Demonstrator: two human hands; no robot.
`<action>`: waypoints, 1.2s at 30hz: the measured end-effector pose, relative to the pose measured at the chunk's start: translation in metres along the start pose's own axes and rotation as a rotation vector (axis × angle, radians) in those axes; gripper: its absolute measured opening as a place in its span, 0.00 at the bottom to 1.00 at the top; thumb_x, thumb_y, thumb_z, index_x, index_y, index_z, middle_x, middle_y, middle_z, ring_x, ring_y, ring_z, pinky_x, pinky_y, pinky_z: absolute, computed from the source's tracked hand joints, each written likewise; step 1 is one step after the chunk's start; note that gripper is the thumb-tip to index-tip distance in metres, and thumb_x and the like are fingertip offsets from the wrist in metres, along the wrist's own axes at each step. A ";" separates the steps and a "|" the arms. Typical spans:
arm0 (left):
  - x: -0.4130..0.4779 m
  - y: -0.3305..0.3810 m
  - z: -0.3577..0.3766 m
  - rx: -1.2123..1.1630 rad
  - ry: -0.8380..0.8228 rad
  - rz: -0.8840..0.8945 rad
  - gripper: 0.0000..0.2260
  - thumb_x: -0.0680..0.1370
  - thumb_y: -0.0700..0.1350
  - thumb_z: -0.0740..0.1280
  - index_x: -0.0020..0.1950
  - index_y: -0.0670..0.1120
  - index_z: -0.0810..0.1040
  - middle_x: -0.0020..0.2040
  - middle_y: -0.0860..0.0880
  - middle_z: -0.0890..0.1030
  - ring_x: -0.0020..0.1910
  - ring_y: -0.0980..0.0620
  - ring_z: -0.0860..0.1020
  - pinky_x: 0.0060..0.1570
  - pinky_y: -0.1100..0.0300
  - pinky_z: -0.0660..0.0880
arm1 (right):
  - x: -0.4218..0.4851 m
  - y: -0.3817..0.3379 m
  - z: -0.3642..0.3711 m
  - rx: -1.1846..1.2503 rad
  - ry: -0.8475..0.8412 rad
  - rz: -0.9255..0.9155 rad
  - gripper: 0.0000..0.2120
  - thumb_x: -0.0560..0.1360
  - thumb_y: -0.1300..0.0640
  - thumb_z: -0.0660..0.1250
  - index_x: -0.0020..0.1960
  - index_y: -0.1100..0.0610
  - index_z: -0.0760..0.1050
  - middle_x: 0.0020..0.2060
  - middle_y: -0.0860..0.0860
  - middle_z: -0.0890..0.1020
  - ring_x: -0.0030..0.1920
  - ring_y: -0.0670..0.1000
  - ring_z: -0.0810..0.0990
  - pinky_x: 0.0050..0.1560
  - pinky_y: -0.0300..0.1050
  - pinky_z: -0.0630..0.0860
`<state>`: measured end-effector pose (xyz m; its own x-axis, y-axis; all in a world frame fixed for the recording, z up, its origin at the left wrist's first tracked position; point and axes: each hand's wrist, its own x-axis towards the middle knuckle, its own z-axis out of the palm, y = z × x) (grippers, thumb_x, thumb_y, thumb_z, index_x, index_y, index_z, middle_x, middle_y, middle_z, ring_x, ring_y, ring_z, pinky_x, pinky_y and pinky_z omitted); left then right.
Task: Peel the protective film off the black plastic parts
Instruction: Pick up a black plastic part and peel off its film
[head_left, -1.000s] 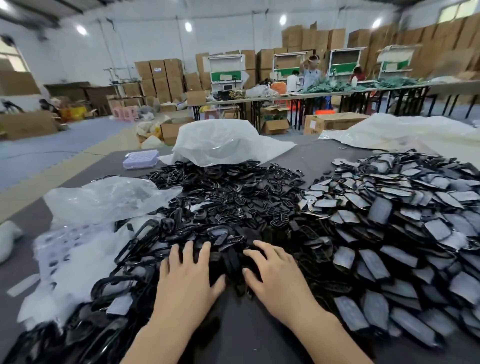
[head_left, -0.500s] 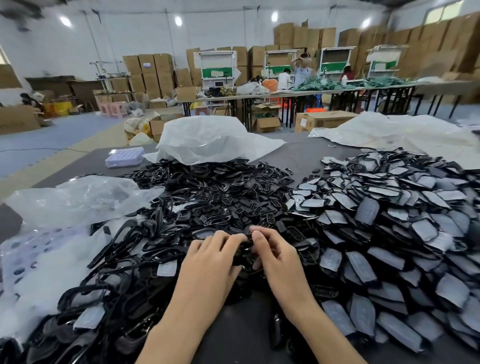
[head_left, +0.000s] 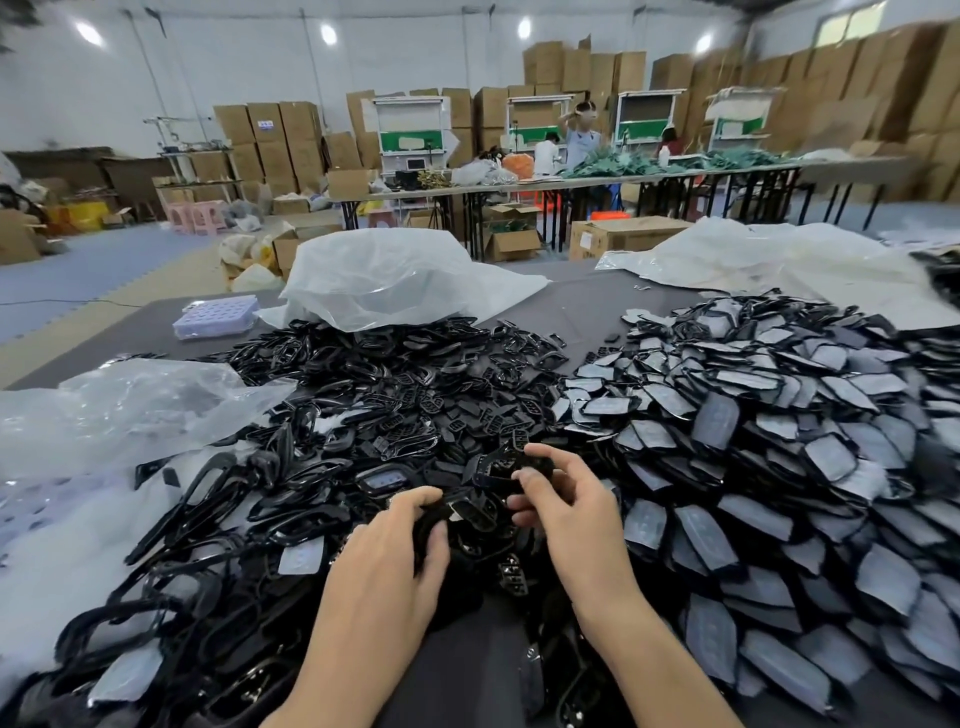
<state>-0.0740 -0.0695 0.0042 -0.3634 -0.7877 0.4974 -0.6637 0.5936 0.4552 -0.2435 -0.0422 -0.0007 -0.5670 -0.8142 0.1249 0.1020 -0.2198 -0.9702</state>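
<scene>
A big heap of bare black plastic parts (head_left: 395, 395) covers the middle of the grey table (head_left: 582, 306). To the right lies a second heap of black parts with pale film (head_left: 753, 431) on them. My left hand (head_left: 384, 561) grips a small bunch of black parts (head_left: 467, 512) at the near edge of the middle heap. My right hand (head_left: 566, 509) has its fingers curled round another black part (head_left: 511, 460) just above that bunch. Whether these held parts carry film cannot be seen.
Black ring frames (head_left: 208, 519) pile up at the near left beside crumpled clear plastic (head_left: 119, 410). White bags (head_left: 395, 275) lie at the far side, with a lilac tray (head_left: 215, 316) at the far left. Cardboard boxes and people at tables stand beyond.
Both hands have drawn back from the heap toward me and lifted slightly, now curled round black parts. The view has shifted a little to the left.
</scene>
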 end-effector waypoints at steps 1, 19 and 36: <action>0.000 -0.001 0.002 0.000 -0.001 -0.012 0.13 0.79 0.50 0.66 0.64 0.53 0.74 0.50 0.54 0.82 0.49 0.49 0.80 0.49 0.53 0.76 | 0.001 0.001 -0.001 0.007 0.001 0.006 0.10 0.81 0.62 0.67 0.55 0.48 0.81 0.42 0.51 0.85 0.40 0.49 0.86 0.39 0.37 0.80; -0.001 0.008 -0.002 -0.543 0.139 -0.148 0.07 0.78 0.59 0.59 0.53 0.64 0.74 0.47 0.60 0.83 0.46 0.58 0.81 0.43 0.67 0.75 | -0.005 0.002 0.005 -0.056 -0.073 -0.016 0.10 0.82 0.59 0.65 0.55 0.47 0.83 0.44 0.46 0.86 0.43 0.49 0.87 0.43 0.38 0.81; 0.004 0.009 -0.007 -0.939 0.084 -0.331 0.12 0.80 0.40 0.67 0.53 0.55 0.85 0.45 0.51 0.86 0.39 0.57 0.82 0.44 0.69 0.77 | -0.010 -0.005 0.012 0.041 -0.129 0.045 0.11 0.81 0.63 0.66 0.52 0.50 0.85 0.40 0.47 0.86 0.40 0.50 0.87 0.40 0.36 0.80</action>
<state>-0.0769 -0.0662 0.0151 -0.1820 -0.9444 0.2739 0.0757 0.2642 0.9615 -0.2286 -0.0388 0.0054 -0.4519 -0.8852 0.1100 0.1593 -0.2015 -0.9665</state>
